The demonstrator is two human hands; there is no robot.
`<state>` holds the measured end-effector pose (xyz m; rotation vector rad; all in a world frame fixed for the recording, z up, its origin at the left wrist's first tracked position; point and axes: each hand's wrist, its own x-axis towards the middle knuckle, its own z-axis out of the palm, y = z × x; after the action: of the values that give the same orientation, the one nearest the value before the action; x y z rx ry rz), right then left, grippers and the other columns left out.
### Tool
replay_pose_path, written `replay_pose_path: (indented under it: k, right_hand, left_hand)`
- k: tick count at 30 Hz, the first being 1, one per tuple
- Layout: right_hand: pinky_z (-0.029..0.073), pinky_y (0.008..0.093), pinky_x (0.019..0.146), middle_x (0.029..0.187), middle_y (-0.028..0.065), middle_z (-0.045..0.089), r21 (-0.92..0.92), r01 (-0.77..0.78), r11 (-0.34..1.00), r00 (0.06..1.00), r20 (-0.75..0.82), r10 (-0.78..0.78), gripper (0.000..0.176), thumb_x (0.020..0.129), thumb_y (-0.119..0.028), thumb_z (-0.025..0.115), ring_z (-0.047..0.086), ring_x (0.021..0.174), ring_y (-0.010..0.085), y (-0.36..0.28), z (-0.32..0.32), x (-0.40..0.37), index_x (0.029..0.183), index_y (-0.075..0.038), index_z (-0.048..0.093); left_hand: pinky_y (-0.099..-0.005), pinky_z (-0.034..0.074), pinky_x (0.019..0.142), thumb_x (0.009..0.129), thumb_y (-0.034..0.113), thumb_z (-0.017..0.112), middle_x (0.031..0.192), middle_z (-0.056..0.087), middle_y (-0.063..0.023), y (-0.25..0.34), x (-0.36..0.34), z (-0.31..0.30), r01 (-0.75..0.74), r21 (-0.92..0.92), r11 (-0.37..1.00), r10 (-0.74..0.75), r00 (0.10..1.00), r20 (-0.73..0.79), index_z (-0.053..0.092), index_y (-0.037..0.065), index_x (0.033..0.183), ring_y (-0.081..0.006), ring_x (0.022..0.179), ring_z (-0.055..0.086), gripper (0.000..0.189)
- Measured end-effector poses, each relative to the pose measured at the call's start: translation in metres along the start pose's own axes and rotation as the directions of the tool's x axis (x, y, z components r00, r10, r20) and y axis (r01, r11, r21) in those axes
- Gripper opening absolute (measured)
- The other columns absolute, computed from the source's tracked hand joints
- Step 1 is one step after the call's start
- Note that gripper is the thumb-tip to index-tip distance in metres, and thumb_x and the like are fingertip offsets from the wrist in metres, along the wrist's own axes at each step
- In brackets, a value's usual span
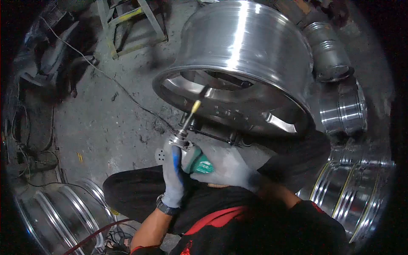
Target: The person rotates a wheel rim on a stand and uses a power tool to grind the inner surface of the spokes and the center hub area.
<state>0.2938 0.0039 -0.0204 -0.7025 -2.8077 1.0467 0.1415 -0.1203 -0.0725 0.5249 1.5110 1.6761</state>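
My left hand (pixel 173 178), in a grey glove with a blue patch, is wrapped round the front part of a green power tool (pixel 203 165). On the tool's other side my right hand (pixel 229 165), gloved too, grips its body. From the tool a metal shaft with a yellow band (pixel 196 106) points up to a dark tip close to the rim opening. A large shiny metal wheel rim (pixel 238 40) lies tilted in front of me, its spoked face toward me. Parts of the fingers are hidden behind the tool.
More metal rims stand at the right (pixel 343 106) and at the lower left (pixel 63 212). A metal frame stand (pixel 140 49) is at the top left. A thin cable (pixel 114 80) crosses the grey floor (pixel 102 123). Dark parts lie at the far left.
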Motion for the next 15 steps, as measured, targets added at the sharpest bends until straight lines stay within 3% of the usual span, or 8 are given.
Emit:
replay_pose_path:
  k: [1, 3, 6, 9, 11, 12, 14, 15]
  right_hand:
    - [0.059, 0.0549, 0.088, 0.119, 0.0268, 0.070, 0.010, -0.032, 0.999, 0.999, 0.027, 0.032, 0.096, 0.085, -0.060, 0.076, 0.073, 0.103, 0.0444, 0.000, -0.003, -0.004, 0.154, -0.003, 0.040]
    - [0.058, 0.0553, 0.089, 0.119, 0.0271, 0.070, -0.022, -0.045, 0.999, 0.998, 0.034, 0.045, 0.096, 0.085, -0.060, 0.076, 0.072, 0.103, 0.0448, 0.003, 0.003, -0.008, 0.154, -0.004, 0.040]
    - [0.057, 0.0556, 0.091, 0.119, 0.0273, 0.069, -0.015, -0.038, 0.999, 0.998, 0.049, 0.039, 0.096, 0.085, -0.061, 0.075, 0.072, 0.104, 0.0452, 0.005, 0.002, -0.001, 0.154, -0.004, 0.040]
    - [0.056, 0.0522, 0.097, 0.126, 0.0257, 0.067, 0.024, -0.039, 0.999, 0.996, 0.081, 0.037, 0.093, 0.083, -0.055, 0.081, 0.069, 0.114, 0.0427, 0.001, -0.005, 0.006, 0.152, -0.004, 0.045]
    - [0.055, 0.0487, 0.102, 0.132, 0.0240, 0.066, 0.026, -0.062, 0.998, 0.993, 0.101, 0.059, 0.091, 0.080, -0.048, 0.087, 0.066, 0.122, 0.0401, -0.003, -0.009, 0.006, 0.151, -0.003, 0.049]
    - [0.054, 0.0485, 0.103, 0.134, 0.0243, 0.065, 0.034, -0.078, 0.996, 0.991, 0.113, 0.074, 0.093, 0.080, -0.048, 0.087, 0.065, 0.123, 0.0399, -0.004, -0.013, 0.005, 0.152, -0.004, 0.048]
    - [0.054, 0.0482, 0.104, 0.136, 0.0246, 0.064, 0.037, -0.097, 0.995, 0.988, 0.127, 0.092, 0.094, 0.080, -0.048, 0.087, 0.065, 0.125, 0.0396, -0.002, -0.016, 0.001, 0.153, -0.004, 0.048]
    - [0.053, 0.0485, 0.106, 0.137, 0.0247, 0.064, 0.042, -0.096, 0.994, 0.988, 0.122, 0.090, 0.094, 0.080, -0.048, 0.087, 0.064, 0.126, 0.0397, -0.001, -0.016, -0.002, 0.154, -0.005, 0.047]
  left_hand:
    - [-0.0346, 0.049, 0.104, 0.115, 0.040, 0.041, 0.127, 0.060, -0.0053, 0.001, -0.003, 0.002, -0.018, 0.101, 0.995, 0.012, 0.998, 0.059, 0.055, 0.008, 0.140, -0.0163, 0.118, 0.060, 0.043]
    - [-0.0338, 0.047, 0.104, 0.115, 0.037, 0.040, 0.129, 0.059, -0.0046, 0.009, -0.007, 0.007, 0.044, -0.033, 0.998, -0.041, 0.996, 0.077, 0.055, 0.008, 0.140, -0.0154, 0.118, 0.057, 0.042]
    - [-0.0341, 0.047, 0.103, 0.115, 0.034, 0.039, 0.128, 0.059, -0.0045, 0.016, -0.007, 0.007, -0.050, 0.118, 0.992, 0.040, 0.996, 0.084, 0.054, 0.007, 0.141, -0.0147, 0.116, 0.056, 0.040]
    - [-0.0344, 0.045, 0.104, 0.115, 0.031, 0.040, 0.127, 0.058, -0.0048, 0.004, -0.005, 0.001, 0.083, -0.049, 0.995, -0.081, 0.996, 0.041, 0.056, 0.006, 0.139, -0.0154, 0.116, 0.055, 0.038]
    - [-0.0354, 0.045, 0.106, 0.116, 0.033, 0.040, 0.127, 0.059, -0.0054, 0.009, -0.005, -0.001, -0.187, 0.397, 0.899, 0.169, 0.982, 0.081, 0.056, 0.005, 0.139, -0.0159, 0.119, 0.055, 0.040]
    - [-0.0354, 0.045, 0.106, 0.116, 0.033, 0.040, 0.127, 0.059, -0.0054, 0.011, -0.005, 0.001, -0.186, 0.395, 0.900, 0.169, 0.982, 0.078, 0.056, 0.005, 0.139, -0.0159, 0.119, 0.055, 0.040]
    - [-0.0380, 0.044, 0.104, 0.115, 0.028, 0.042, 0.127, 0.061, -0.0160, 0.013, -0.005, 0.008, -0.056, 0.054, 0.997, 0.053, 0.998, 0.044, 0.060, -0.002, 0.133, -0.0278, 0.118, 0.058, 0.040]
    - [-0.0380, 0.044, 0.104, 0.115, 0.028, 0.042, 0.127, 0.061, -0.0160, 0.016, -0.006, 0.011, -0.055, 0.050, 0.997, 0.053, 0.998, 0.042, 0.060, -0.002, 0.133, -0.0278, 0.118, 0.058, 0.040]
